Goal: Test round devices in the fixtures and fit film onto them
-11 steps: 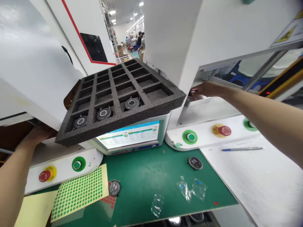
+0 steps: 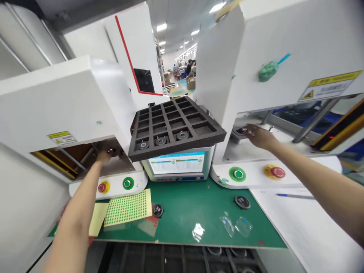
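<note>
My left hand [image 2: 104, 156] reaches into the opening of the white machine [image 2: 65, 102] on the left, its fingers closed around something small that I cannot make out. My right hand [image 2: 257, 135] reaches into the white machine [image 2: 273, 49] on the right and rests on a small dark round part [image 2: 241, 131] seated on its fixture. Between the two machines a black foam tray [image 2: 176, 127] lies tilted on top of a touchscreen monitor [image 2: 178, 163]; three round parts sit in its front row.
A green mat [image 2: 187, 212] holds two loose round parts [image 2: 242, 201] [image 2: 157, 210], clear plastic bags [image 2: 236, 224] and a sheet of green dot stickers [image 2: 127, 207]. Each machine front has green and red buttons. A pen [image 2: 294, 196] lies on white paper at right.
The view has pulled back and tilted up, showing both machines more fully. My left hand has gone deeper into the left machine. My right hand stays at the right fixture.
</note>
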Available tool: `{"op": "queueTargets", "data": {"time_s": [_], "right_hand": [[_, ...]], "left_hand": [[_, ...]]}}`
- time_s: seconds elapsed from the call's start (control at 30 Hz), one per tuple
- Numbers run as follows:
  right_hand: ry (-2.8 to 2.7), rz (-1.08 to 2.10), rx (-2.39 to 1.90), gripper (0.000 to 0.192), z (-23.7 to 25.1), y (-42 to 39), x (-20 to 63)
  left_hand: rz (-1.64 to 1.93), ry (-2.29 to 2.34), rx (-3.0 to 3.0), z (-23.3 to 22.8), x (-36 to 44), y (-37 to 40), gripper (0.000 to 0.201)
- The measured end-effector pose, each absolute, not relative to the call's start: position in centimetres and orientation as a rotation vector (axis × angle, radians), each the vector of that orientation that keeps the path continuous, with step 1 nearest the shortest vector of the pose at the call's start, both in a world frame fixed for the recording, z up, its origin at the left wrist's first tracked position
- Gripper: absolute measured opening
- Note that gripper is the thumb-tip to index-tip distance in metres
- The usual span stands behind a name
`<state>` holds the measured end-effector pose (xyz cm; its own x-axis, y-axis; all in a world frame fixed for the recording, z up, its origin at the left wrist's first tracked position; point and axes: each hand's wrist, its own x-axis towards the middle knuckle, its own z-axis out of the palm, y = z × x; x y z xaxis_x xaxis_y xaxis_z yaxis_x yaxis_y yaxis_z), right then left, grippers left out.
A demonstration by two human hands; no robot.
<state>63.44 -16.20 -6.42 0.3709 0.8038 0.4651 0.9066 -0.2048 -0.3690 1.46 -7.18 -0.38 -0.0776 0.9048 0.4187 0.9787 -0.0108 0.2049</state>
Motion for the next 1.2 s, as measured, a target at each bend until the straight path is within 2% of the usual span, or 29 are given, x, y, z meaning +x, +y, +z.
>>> {"op": "queueTargets", "data": {"time_s": [0.1, 0.2, 0.33, 0.47, 0.67, 0.8, 0.97, 1.1, 1.2], "right_hand": [[-1.377, -0.012, -2.119, 0.028, -9.3, -22.0, 57.9], [-1.495, 0.341, -2.050, 0.027, -13.3, -26.0, 49.1], [-1.594, 0.736, -1.840, 0.028, -16.4, -26.4, 38.7], [-1.553, 0.885, -1.717, 0.025, -16.7, -24.9, 35.8], [-1.488, 0.971, -1.690, 0.024, -17.1, -24.2, 36.3], [-1.433, 1.006, -1.667, 0.025, -15.9, -24.3, 36.0], [-1.408, 0.972, -1.527, 0.026, -13.2, -29.0, 35.5], [-1.375, 0.917, -1.385, 0.029, -11.8, -38.4, 35.0], [-1.292, 0.883, -1.276, 0.037, -10.5, -46.1, 34.5]], "left_hand": [[-0.796, -2.123, -2.012, -3.4, 2.5, -13.4, 0.035], [-0.841, -2.125, -2.143, -7.7, 5.8, -21.2, 0.031], [-0.725, -1.999, -2.580, -13.0, 11.4, -28.5, 0.022], [-0.657, -1.950, -2.751, -15.4, 13.8, -29.9, 0.028], [-0.680, -1.990, -2.958, -15.5, 13.2, -28.9, 0.031], [-0.869, -2.191, -2.986, -14.7, 14.0, -28.6, 0.028], [-1.457, -2.515, -2.878, -11.4, 15.3, -31.5, 0.036], [-1.998, -2.719, -2.863, -8.6, 15.8, -38.4, 0.059], [-2.306, -2.845, -2.803, -7.5, 16.9, -44.3, 0.065]]}}
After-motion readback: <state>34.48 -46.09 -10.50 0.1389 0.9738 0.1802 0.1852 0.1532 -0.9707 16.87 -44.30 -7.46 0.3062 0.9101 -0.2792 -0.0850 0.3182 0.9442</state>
